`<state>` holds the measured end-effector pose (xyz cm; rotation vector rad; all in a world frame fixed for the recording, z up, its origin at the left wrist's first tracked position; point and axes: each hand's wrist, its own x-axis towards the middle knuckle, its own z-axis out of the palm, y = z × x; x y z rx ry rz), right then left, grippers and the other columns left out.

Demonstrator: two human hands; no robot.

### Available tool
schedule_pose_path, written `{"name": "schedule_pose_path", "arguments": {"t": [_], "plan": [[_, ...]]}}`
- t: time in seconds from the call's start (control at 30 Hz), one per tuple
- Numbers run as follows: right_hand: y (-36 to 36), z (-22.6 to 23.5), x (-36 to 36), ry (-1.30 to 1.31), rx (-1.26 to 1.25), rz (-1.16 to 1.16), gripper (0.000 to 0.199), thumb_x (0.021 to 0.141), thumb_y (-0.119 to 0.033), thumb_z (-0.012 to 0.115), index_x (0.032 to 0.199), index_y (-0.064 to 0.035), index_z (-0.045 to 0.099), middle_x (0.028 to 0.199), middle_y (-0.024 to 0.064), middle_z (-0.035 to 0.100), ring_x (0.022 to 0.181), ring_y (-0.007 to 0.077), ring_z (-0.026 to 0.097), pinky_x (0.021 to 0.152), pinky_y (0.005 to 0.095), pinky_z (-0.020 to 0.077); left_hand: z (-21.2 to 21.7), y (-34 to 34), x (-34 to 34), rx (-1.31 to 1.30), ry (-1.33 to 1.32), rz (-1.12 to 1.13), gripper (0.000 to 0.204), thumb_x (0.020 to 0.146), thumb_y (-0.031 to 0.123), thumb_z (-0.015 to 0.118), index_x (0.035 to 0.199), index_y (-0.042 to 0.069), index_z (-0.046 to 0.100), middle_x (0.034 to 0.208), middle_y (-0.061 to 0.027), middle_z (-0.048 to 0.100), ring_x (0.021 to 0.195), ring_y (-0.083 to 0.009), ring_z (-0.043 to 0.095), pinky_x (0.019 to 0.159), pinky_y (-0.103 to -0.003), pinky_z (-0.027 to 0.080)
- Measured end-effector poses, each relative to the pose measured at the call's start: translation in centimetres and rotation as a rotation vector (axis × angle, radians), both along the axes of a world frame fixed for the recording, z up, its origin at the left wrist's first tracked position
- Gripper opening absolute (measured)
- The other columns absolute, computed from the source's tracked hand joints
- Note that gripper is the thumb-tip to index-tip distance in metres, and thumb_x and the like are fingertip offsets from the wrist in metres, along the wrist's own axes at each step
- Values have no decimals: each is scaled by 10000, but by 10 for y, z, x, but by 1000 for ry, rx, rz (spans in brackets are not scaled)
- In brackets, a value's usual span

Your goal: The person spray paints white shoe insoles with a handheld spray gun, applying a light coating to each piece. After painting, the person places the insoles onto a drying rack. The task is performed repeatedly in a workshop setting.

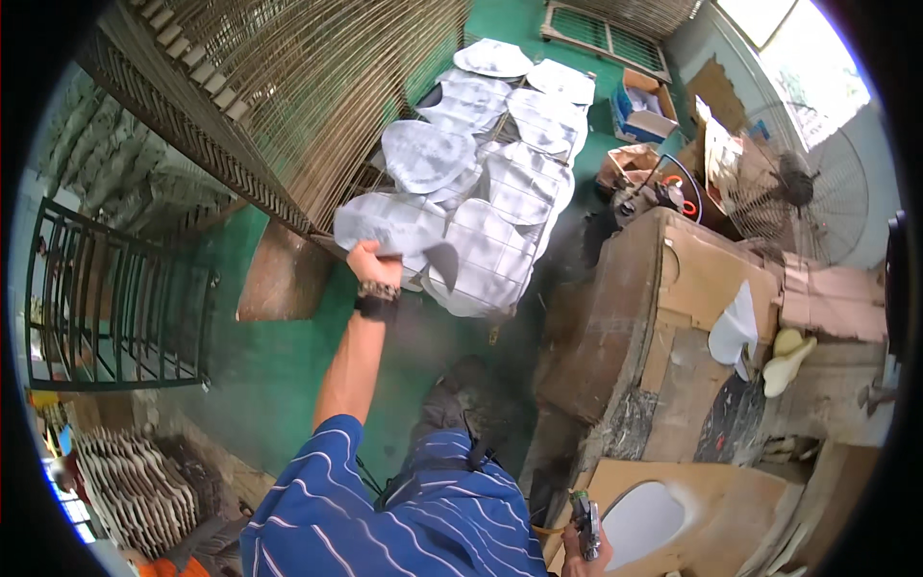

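Observation:
My left hand [370,264] is closed on the near edge of a thin, pale grey sheet with rounded outlines [385,221]. That sheet is over the near left corner of a wire rack [555,197], where several similar white sheets lie flat and partly overlap. Whether the held sheet rests on the rack or hangs just above it, I cannot tell. Down at the lower edge, my right hand [584,560] grips a metal spray gun [586,527]. Beside the gun, a white rounded sheet [642,519] lies on brown cardboard [716,481].
Tall wire racks [317,87] stand at the far left of the sheets. A cardboard-covered workbench [615,317] is on my right, with a cream curved piece [788,361] on it. Behind it is a large fan [798,183]. A black metal frame [115,298] stands left.

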<state>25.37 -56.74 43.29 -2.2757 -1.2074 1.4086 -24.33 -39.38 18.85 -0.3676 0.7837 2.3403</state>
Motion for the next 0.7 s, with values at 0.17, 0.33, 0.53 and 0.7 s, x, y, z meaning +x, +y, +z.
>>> {"name": "schedule_pose_path", "arguments": {"t": [0.17,0.33,0.53,0.7], "plan": [[49,0,-51,-40,-71,17,282,828,-179,689,1026,19,661,716,69,565,661,173,475,617,347,420,-34,20,-72,106,55,140,489,562,45,501,1048,6,547,1059,-126,596,1016,-340,591,923,-504,491],[74,-16,-79,-151,-57,128,277,836,-202,684,989,27,650,658,43,494,634,160,410,582,351,380,-99,21,-80,26,-62,271,477,572,53,499,1038,-45,524,1076,-144,568,1060,-332,561,941,-507,479],[71,-41,-70,-190,-121,126,320,821,-244,699,980,29,646,701,52,536,657,164,461,606,361,412,-247,-12,-52,-657,-422,116,735,803,443,636,1348,12,397,1298,-142,479,1203,-334,484,991,-579,365],[58,-36,-70,-177,-92,68,317,839,-216,685,1044,22,646,739,53,567,665,166,468,616,357,425,-287,-11,8,-1087,68,-411,873,794,505,670,1421,36,283,731,-99,555,566,-162,503,463,-322,357]]}}
